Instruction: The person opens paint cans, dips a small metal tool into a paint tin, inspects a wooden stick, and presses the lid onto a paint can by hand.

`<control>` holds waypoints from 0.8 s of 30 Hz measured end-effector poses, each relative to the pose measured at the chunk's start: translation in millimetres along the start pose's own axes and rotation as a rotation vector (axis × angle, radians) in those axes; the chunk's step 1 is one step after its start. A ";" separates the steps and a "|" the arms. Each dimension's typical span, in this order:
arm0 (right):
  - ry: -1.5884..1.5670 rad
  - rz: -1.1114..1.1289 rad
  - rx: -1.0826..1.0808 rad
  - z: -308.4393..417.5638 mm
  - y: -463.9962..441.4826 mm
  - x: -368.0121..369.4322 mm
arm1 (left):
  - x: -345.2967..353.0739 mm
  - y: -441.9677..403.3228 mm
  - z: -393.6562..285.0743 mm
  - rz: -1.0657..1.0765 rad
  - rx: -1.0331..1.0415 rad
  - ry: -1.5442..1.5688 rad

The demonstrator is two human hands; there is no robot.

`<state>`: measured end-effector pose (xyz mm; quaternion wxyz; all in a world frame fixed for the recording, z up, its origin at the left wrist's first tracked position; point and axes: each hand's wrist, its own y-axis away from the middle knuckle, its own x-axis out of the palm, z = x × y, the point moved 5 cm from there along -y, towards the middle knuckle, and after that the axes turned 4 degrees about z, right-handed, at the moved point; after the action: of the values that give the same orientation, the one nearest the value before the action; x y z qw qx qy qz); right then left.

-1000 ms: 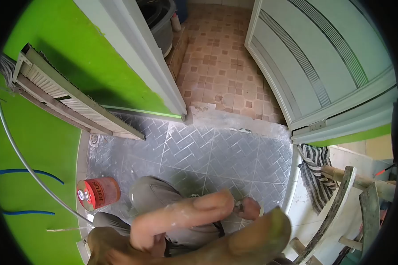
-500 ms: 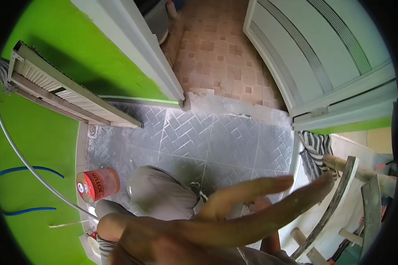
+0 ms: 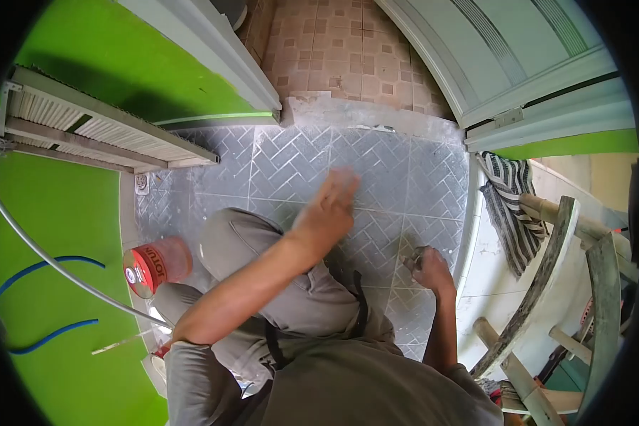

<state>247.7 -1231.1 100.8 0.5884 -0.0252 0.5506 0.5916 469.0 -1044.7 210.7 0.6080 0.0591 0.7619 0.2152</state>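
Note:
My left hand [image 3: 330, 206] is stretched forward over the grey herringbone-patterned floor tiles [image 3: 291, 160], beyond my bent knee. Its fingers are smeared by motion, and no held object can be made out. Lower and to the right, my right hand [image 3: 432, 270] hangs above the tiles with its fingers curled in. Whitish dust or paste marks that hand's fingers; whatever lies inside them, if anything, is hidden. A red Jotun paint bucket [image 3: 165, 264] lies tilted by the wall left of my knees.
Louvred shutter panel [image 3: 113, 131] leans along the green wall at left. A grey hose [image 3: 57, 266] and blue tubes curve nearby. On the right are a striped cloth [image 3: 515, 213] and a wooden ladder [image 3: 536, 295]. A white door [image 3: 504, 57] stands beside the doorway ahead.
My left hand has dropped from close before the camera, fingers extended, to over the floor. My right hand, mostly hidden before, now shows at right. The view has tilted down.

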 end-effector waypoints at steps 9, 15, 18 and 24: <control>0.000 -0.098 -0.099 47.1 2.5 -39.6 | -88.9 101.4 88.5 -0.546 -0.275 0.777; -0.385 -0.204 -0.502 171.9 -41.5 -72.1 | -32.8 265.2 122.0 -1.015 -0.404 1.668; -0.534 -0.177 -0.595 263.1 -53.1 -80.0 | 11.1 328.0 111.1 -1.215 -0.518 1.748; -0.438 -0.129 -1.074 412.1 -8.7 -64.9 | 52.5 446.1 7.2 -1.565 -0.758 1.407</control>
<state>528.6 -996.3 301.1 0.6282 -0.2306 0.0366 0.7422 385.9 -622.7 340.6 -0.0116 -0.7606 0.6487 -0.0228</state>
